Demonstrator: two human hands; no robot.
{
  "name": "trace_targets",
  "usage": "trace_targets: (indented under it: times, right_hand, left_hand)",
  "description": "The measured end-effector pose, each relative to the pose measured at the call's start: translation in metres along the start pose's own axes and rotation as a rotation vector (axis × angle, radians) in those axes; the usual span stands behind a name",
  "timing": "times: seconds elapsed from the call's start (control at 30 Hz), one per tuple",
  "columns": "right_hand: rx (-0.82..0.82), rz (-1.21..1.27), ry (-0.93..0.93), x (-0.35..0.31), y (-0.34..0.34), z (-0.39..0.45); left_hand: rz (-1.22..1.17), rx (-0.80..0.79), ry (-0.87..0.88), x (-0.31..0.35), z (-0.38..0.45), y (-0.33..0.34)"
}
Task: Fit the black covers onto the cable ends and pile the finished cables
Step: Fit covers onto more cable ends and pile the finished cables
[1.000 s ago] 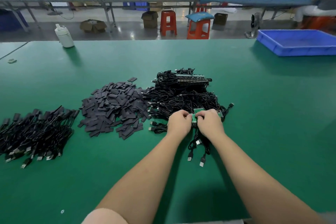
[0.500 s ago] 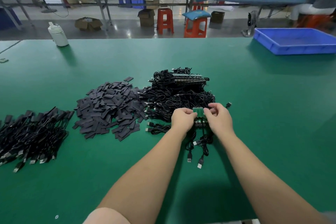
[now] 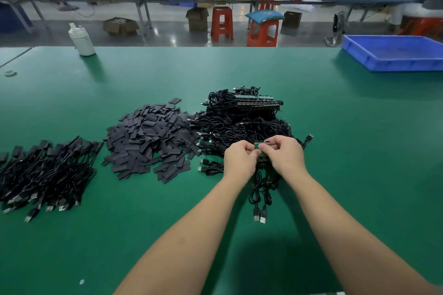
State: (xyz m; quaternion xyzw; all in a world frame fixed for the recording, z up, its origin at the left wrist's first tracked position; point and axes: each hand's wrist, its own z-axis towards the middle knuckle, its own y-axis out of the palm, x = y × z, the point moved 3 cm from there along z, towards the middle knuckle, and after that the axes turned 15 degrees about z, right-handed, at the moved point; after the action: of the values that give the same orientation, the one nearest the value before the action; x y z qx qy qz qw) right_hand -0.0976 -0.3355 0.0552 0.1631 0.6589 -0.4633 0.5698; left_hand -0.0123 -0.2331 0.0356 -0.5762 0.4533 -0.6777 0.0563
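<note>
My left hand (image 3: 240,160) and my right hand (image 3: 283,154) meet over the near edge of a tangled heap of black cables (image 3: 242,124). Together they pinch a small green circuit board (image 3: 261,146) fixed to a cable end. Black cables with USB plugs (image 3: 260,215) trail from the hands toward me. A heap of flat black covers (image 3: 148,139) lies to the left of the cable heap. Further left lies a pile of covered cables (image 3: 45,175).
The green table (image 3: 359,175) carries a blue plastic tray (image 3: 393,54) at the far right and a white bottle (image 3: 81,39) at the far left. A strip of joined boards (image 3: 259,103) tops the cable heap. Red stools and other benches stand beyond the table.
Both hands have lifted the green board slightly and drawn it nearer to me, fingers shifting on it. The cables below trail along. The piles stay put.
</note>
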Motion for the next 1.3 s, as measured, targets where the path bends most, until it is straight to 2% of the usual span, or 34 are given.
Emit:
trace_targets:
  times: [0.27,0.43,0.53,0.63,0.67,0.7,0.77,0.8,0.87,0.93,1.03,1.1,1.2,1.3]
  right_hand:
    - [0.106,-0.069,-0.093,-0.009,0.013,-0.014]
    - [0.138,-0.040,-0.010,0.010,-0.008,-0.004]
    - [0.122,-0.221,0.038,0.018,-0.025,0.001]
    - [0.130,-0.286,-0.184,0.004,-0.023,-0.004]
    - [0.051,-0.216,-0.236,-0.004,-0.017,-0.007]
    - [-0.083,-0.113,-0.197,-0.011,-0.007,-0.010]
    - [-0.413,0.156,0.037,-0.022,0.018,-0.024]
    - [-0.510,0.248,0.105,-0.024,0.029,-0.030]
    - [-0.565,0.312,0.058,-0.030,0.046,-0.040]
    - [-0.525,0.314,-0.008,-0.029,0.057,-0.045]
    - [-0.462,0.290,0.021,-0.020,0.068,-0.046]
    - [-0.464,0.299,0.097,-0.012,0.072,-0.047]
    - [-0.520,0.249,0.201,-0.001,0.078,-0.052]
    - [-0.591,0.233,0.266,0.008,0.087,-0.057]
  left_hand:
    - [0.040,0.153,-0.027,0.002,-0.011,-0.001]
    - [0.018,0.234,-0.054,-0.015,-0.005,-0.029]
    - [0.066,0.163,0.089,-0.023,-0.002,-0.052]
    - [0.038,-0.010,0.188,-0.026,-0.004,-0.070]
    - [0.027,-0.064,0.217,-0.026,-0.006,-0.074]
    - [0.018,-0.102,0.246,-0.024,-0.007,-0.078]
    - [-0.045,-0.141,0.274,-0.022,-0.010,-0.085]
    - [-0.105,-0.142,0.265,-0.022,-0.010,-0.089]
    - [-0.194,-0.104,0.221,-0.028,-0.010,-0.095]
    - [-0.174,-0.072,0.175,-0.040,-0.008,-0.098]
    - [-0.162,-0.152,0.138,-0.065,-0.004,-0.101]
    - [0.007,-0.115,0.099,-0.088,0.005,-0.107]
    - [0.644,0.071,0.006,-0.132,0.019,-0.129]
    - [0.850,0.029,-0.079,-0.172,0.028,-0.141]
